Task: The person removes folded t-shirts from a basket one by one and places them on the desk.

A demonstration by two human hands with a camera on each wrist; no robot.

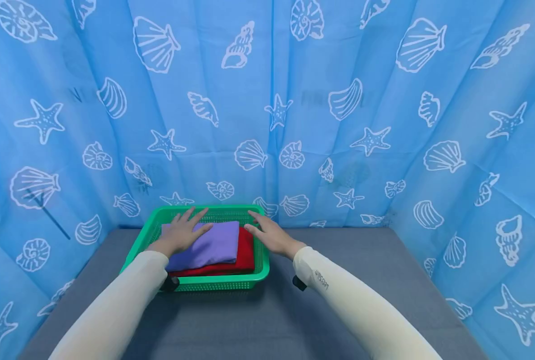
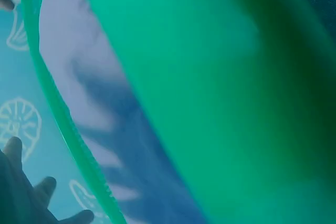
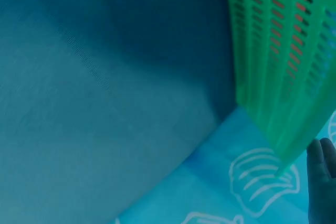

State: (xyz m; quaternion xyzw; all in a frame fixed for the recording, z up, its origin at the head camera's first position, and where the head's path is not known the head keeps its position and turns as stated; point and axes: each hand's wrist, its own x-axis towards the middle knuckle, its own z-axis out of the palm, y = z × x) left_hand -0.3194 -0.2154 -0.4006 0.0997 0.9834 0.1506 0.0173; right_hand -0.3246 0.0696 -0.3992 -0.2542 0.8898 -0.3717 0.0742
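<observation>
A green plastic basket point(image 1: 213, 286) with perforated walls stands on the grey surface. Inside it, a folded purple cloth point(image 1: 218, 245) lies on top of a folded red cloth point(image 1: 246, 252). My left hand point(image 1: 181, 234) is over the left part of the purple cloth, fingers spread; whether it touches the cloth cannot be told. My right hand point(image 1: 274, 237) reaches over the basket's right rim with fingers extended, holding nothing. In the left wrist view the spread fingers point(image 2: 44, 190) appear beside the rim; the right wrist view shows fingertips point(image 3: 316, 153) near the basket's corner.
A blue curtain point(image 1: 312, 135) with white shell and starfish prints hangs behind and on both sides. The grey cloth-covered surface point(image 1: 353, 255) extends to the right of the basket and in front of it. The basket's back rim is close to the curtain.
</observation>
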